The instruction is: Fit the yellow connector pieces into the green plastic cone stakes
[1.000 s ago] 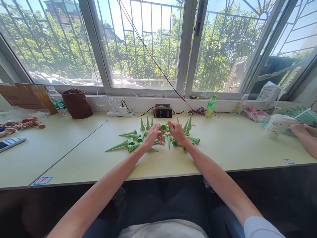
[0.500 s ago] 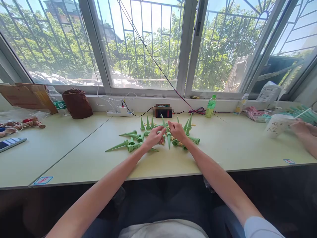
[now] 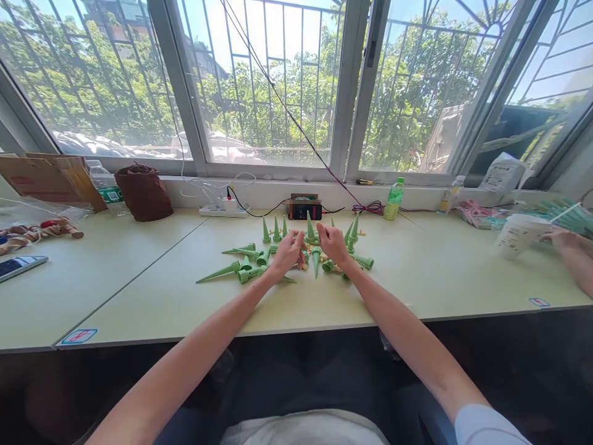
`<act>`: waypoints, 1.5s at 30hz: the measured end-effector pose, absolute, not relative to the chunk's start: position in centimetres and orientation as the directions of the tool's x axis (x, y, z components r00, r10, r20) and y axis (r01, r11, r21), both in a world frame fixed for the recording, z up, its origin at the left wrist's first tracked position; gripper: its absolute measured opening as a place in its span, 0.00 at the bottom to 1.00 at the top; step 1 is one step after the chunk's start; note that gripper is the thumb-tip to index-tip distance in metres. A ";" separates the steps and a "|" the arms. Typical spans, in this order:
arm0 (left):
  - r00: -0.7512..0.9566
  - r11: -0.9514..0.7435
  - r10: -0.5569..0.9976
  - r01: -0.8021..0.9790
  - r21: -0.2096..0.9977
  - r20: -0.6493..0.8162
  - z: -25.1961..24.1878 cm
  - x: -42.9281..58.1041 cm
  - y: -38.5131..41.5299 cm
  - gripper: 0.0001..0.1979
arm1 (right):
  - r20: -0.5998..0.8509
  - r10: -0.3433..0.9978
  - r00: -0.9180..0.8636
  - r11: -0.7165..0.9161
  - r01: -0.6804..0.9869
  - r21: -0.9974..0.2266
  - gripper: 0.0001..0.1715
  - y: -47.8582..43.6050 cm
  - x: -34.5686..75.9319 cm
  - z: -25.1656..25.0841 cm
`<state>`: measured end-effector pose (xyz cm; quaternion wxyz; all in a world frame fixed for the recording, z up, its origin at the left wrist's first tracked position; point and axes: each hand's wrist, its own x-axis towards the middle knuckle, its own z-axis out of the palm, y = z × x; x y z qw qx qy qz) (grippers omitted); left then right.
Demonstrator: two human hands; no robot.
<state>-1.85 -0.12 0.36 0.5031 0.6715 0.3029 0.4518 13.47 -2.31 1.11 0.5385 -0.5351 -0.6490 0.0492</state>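
Note:
My left hand [image 3: 288,252] hovers over the middle of a spread of green plastic plant-watering spikes, fingers curled together; whatever they hold is hidden. Close by on the right, my right hand [image 3: 332,244] is closed, thumb and index pinched, its contents also out of sight. Between both hands a green spike [image 3: 310,230] points upward, very near my right fingertips; whether they touch it is unclear. Another spike [image 3: 315,262] lies below it, tip toward me. More spikes lie on the left [image 3: 220,272], and several stand upright behind [image 3: 277,230]. Small yellow pieces [image 3: 303,264] show under my left fingers.
Behind the spikes are a phone [image 3: 309,212] against a box and a power strip [image 3: 222,212]. A green bottle [image 3: 393,199] and a white cup [image 3: 521,236] stand right, near another person's hand [image 3: 567,244]. A brown pouch [image 3: 143,193] stands left on the table [image 3: 152,309].
The spike between my hands has gone from leaning left to upright. My left hand has drawn slightly left, away from my right hand, which has barely moved.

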 end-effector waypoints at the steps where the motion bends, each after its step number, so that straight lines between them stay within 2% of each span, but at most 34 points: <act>1: 0.425 -0.266 0.864 -0.067 0.962 0.269 0.5 -1.9 -0.2 0.21 | 0.637 0.760 0.133 0.431 0.630 -0.646 0.35 -2.4 13.5 1.1; 6: 0.473 -0.126 0.867 -0.098 0.987 0.157 1.0 -2.1 -0.6 0.23 | 0.581 0.813 -0.012 0.471 0.600 -0.647 0.35 -2.7 13.2 1.2; 15: 0.504 -0.075 0.854 -0.123 0.990 0.127 1.2 -2.4 -0.5 0.21 | 0.569 0.822 0.003 0.447 0.615 -0.650 0.34 -2.4 13.4 0.9; 23: 0.482 -0.225 0.844 -0.079 0.971 0.235 1.1 -2.6 -0.5 0.26 | 0.565 0.825 0.008 0.433 0.633 -0.642 0.34 -2.4 13.5 1.0; 29: 0.488 -0.371 0.802 -0.043 0.928 0.344 0.7 -2.6 -0.3 0.24 | 0.565 0.825 0.030 0.419 0.639 -0.646 0.34 -2.2 13.7 0.9; 45: 0.471 -0.493 0.773 0.024 0.870 0.425 -0.1 -2.6 0.2 0.24 | 0.545 0.835 0.082 0.376 0.638 -0.672 0.37 -2.3 13.8 1.0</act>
